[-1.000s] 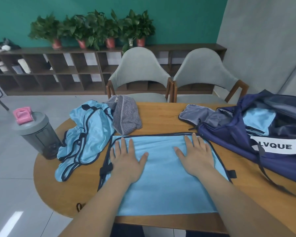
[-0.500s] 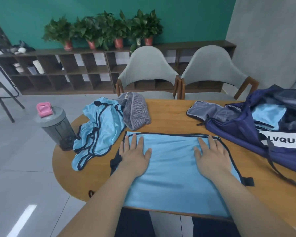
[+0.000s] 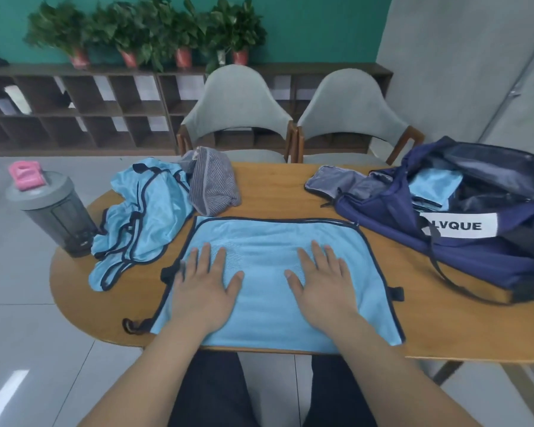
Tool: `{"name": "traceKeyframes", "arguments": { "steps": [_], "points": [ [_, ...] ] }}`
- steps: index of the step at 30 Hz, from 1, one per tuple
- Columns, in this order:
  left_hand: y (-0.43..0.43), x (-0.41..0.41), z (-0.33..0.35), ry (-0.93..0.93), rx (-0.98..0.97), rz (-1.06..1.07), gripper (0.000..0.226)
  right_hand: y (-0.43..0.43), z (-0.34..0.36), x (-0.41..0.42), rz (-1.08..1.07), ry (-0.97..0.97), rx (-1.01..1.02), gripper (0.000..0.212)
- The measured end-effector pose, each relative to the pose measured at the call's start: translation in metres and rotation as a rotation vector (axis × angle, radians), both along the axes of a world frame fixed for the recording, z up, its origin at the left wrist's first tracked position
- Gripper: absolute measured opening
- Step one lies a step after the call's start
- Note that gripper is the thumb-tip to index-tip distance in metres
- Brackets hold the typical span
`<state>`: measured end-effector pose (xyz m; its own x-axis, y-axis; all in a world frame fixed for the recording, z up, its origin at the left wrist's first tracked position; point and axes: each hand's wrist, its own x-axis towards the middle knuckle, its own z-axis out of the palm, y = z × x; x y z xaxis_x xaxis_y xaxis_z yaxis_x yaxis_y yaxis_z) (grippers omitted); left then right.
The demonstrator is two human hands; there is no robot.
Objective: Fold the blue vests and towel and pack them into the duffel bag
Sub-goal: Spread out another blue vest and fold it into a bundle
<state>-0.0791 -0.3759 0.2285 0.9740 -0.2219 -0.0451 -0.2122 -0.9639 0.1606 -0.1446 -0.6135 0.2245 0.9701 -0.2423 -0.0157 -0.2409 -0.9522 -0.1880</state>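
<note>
A light blue vest with dark trim [image 3: 269,241] lies spread flat on the wooden table [image 3: 290,186] in front of me. My left hand [image 3: 204,288] and my right hand [image 3: 324,285] press flat on it, palms down, fingers apart, holding nothing. A second blue vest [image 3: 142,220] lies crumpled at the table's left. Beside it sits a grey striped towel [image 3: 213,180], bunched up. The navy duffel bag [image 3: 475,241] lies open at the right, with a folded blue vest [image 3: 435,188] inside.
A grey shaker bottle [image 3: 56,211] with a pink lid stands at the table's left edge. Two grey chairs [image 3: 238,109] stand behind the table. A shelf unit with potted plants [image 3: 142,32] runs along the green back wall. The bag's strap [image 3: 453,282] trails over the table.
Both hands have slid toward me over the flat vest, from near its far edge to its middle. The camera has tilted down and shifted.
</note>
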Motion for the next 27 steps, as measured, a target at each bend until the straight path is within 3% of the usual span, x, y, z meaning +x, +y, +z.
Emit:
{"name": "traceKeyframes", "arguments": {
  "steps": [7,11,14,17,20,23,27],
  "points": [
    [0.022,0.025,-0.001,-0.037,0.031,-0.075,0.083,-0.044,0.004,-0.005,-0.080,-0.092,0.075,0.064],
    [0.028,0.026,0.001,-0.225,-0.010,-0.115,0.082,-0.049,0.020,-0.020,0.012,-0.339,0.396,0.042],
    [0.018,0.014,0.007,-0.371,-0.142,-0.182,0.076,-0.070,0.030,-0.048,0.017,-0.550,0.384,0.032],
    [-0.031,-0.013,0.013,-0.267,-0.337,-0.325,0.072,-0.102,0.027,-0.072,-0.142,-0.530,0.328,0.037],
    [-0.102,-0.044,0.015,-0.099,-0.409,-0.561,0.065,-0.122,0.021,-0.089,-0.111,-0.402,0.382,0.041],
    [-0.162,-0.063,0.013,0.004,-0.334,-0.692,0.059,-0.129,0.017,-0.100,0.032,-0.362,0.373,0.042],
    [-0.184,-0.069,0.000,-0.026,-0.106,-0.713,0.062,-0.136,0.011,-0.105,-0.119,-0.525,0.409,0.027]
  ]
}}
